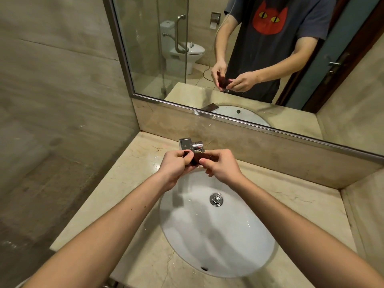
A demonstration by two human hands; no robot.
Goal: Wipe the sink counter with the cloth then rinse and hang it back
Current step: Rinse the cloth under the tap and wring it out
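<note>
Two bare forearms reach over the one white oval sink basin – left hand and right hand close together, both pinching a small dark brown cloth bunched between their fingertips. It hangs above the basin's far edge, just before the single chrome faucet (partly hidden). One beige marble counter surrounds the basin.
</note>
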